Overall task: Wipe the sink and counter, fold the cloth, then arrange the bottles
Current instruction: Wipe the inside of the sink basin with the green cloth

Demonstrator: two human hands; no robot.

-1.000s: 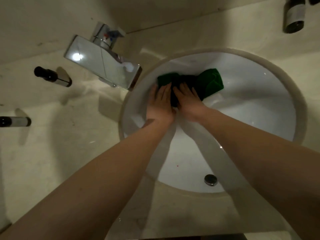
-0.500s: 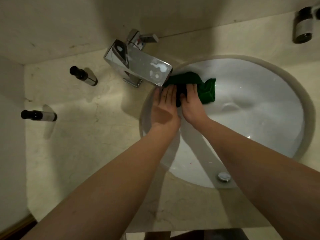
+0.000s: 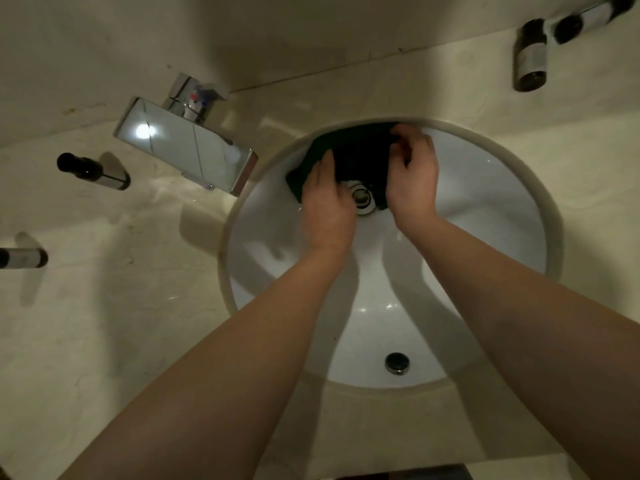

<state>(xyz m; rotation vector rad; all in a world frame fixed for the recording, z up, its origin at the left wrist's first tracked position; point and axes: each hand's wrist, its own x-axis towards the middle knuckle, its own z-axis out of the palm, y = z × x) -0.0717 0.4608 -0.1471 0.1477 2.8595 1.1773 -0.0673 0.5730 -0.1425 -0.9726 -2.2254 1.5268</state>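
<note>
A dark green cloth [image 3: 360, 152] lies bunched against the far wall of the white round sink [image 3: 485, 216], just behind the metal drain [image 3: 362, 199]. My left hand [image 3: 327, 202] presses on the cloth's left part, fingers together. My right hand [image 3: 414, 174] grips the cloth's right edge with curled fingers. Dark bottles with pale labels lie on the beige counter [image 3: 104, 306]: one [image 3: 91, 171] left of the tap, one [image 3: 22, 258] at the left edge, and two more [image 3: 530, 57] [image 3: 588, 19] at the back right.
A chrome tap with a wide flat spout [image 3: 187, 150] overhangs the sink's left rim. An overflow fitting [image 3: 397, 363] sits on the sink's near wall. The wall rises directly behind the counter.
Both hands have slid the cloth from under the tap spout toward the sink's back middle. My right hand has gone from flat pressing to gripping the cloth's edge.
</note>
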